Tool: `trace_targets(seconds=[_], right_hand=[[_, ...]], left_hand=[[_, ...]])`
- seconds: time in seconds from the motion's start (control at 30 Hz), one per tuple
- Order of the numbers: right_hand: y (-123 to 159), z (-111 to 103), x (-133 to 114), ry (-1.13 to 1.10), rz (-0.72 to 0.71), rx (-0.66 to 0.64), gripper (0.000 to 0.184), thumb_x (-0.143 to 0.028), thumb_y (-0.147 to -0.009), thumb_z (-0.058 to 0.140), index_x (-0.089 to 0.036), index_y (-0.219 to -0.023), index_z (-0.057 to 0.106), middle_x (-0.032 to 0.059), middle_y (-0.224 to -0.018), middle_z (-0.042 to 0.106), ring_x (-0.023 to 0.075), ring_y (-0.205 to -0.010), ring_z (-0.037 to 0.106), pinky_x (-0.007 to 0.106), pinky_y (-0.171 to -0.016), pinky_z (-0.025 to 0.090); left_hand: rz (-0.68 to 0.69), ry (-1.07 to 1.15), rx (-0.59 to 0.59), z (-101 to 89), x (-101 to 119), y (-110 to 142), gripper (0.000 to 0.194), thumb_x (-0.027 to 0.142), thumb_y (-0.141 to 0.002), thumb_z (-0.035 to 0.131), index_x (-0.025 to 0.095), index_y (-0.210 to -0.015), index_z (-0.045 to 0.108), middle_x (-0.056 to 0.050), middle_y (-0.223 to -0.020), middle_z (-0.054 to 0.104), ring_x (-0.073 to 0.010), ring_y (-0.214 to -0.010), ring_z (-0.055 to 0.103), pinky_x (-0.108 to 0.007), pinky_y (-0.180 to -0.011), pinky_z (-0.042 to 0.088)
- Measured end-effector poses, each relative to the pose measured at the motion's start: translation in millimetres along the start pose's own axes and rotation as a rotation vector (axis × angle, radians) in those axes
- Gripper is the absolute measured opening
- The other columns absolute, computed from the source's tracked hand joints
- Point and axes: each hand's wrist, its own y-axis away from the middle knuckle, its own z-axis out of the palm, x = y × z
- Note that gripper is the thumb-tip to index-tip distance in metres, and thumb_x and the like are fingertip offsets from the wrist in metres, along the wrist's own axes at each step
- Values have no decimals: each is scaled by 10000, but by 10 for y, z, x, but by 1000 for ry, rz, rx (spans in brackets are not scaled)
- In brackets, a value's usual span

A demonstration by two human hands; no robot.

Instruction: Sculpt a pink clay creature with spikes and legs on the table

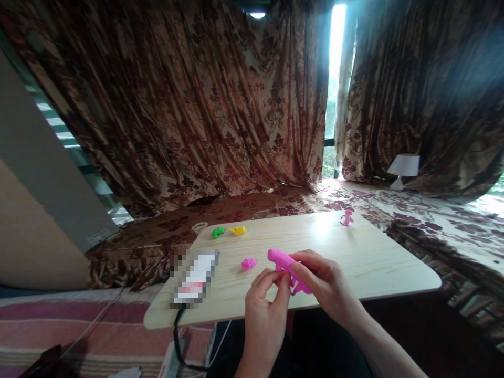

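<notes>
Elongated pink figure (279,258): raised above the near edge of the table (366,252), between both hands, tilted with the rounded end up and to the left; leg-like stubs hanging below.
Right hand (328,275): clamped on the elongated pink figure – thumb on the near side, fingers behind.
Left hand (265,302): thumb and forefinger pinched together on a stub underneath.
Pink lump (248,264): lying on the table, near the left hand.
Green piece (217,232) and yellow piece (238,230): side by side near the far edge, apart.
Small pink figure (347,218): upright at the far right – well apart from the rest.
White lamp (403,165): beyond the table, before the patterned curtain (220,100).
</notes>
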Motion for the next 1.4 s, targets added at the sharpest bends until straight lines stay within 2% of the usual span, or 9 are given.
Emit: trace_targets(seconds=[0.1,0.27,0.47,0.63,0.9,1.03,1.17,1.4], right_hand=[[-14,-17,46,-39,37,26,242,-346,-841,598,-179,-983,702,16,-786,615,130,-679,543,224,-553,437],[-28,-64,134,-114,115,140,271,-378,-816,622,-179,-983,697,-4,-706,632,109,-586,508,207,-497,398],[-24,-28,120,-123,114,98,278,-374,-813,629,-166,-984,696,22,-766,666,124,-628,536,216,-527,410],[-18,10,92,-118,98,91,270,-366,-828,613,-154,-974,694,18,-737,635,111,-609,501,213,-509,388],[3,21,49,-96,91,85,265,-374,-820,614,-156,-945,697,1,-702,600,111,-592,488,209,-489,383],[-18,-18,97,-88,91,139,286,-381,-819,614,-157,-981,687,9,-702,621,114,-574,494,218,-483,385],[-31,-37,121,-76,77,149,286,-383,-813,620,-166,-986,686,28,-753,654,133,-614,533,230,-507,414],[-10,-6,105,-74,61,133,238,-357,-818,620,-175,-954,692,22,-783,656,138,-663,552,226,-545,433]], left_hand=[[-16,21,-26,-17,2,16,136,269,-824,567,187,-783,667,-9,-789,661,-166,-777,606,-248,-741,443],[-74,43,-41,-32,-14,15,199,306,-853,526,207,-952,667,-28,-944,670,-182,-875,602,-259,-761,449],[-75,20,39,36,-37,-13,140,292,-781,626,202,-886,651,19,-745,626,-147,-742,586,-246,-749,434],[-100,105,74,60,-69,4,115,294,-781,624,191,-830,642,16,-760,640,-142,-747,579,-231,-729,435],[-119,127,50,42,-73,11,126,303,-808,600,184,-815,641,7,-772,652,-156,-769,580,-236,-745,426],[-154,177,-28,45,-59,47,157,321,-840,552,188,-860,634,-1,-809,653,-166,-801,587,-248,-761,431],[-131,180,-107,71,-37,79,158,289,-842,539,180,-795,644,-7,-777,645,-172,-790,586,-258,-754,436],[-97,164,-98,95,-6,61,126,252,-817,565,177,-764,651,-6,-771,644,-166,-774,587,-258,-755,434]])
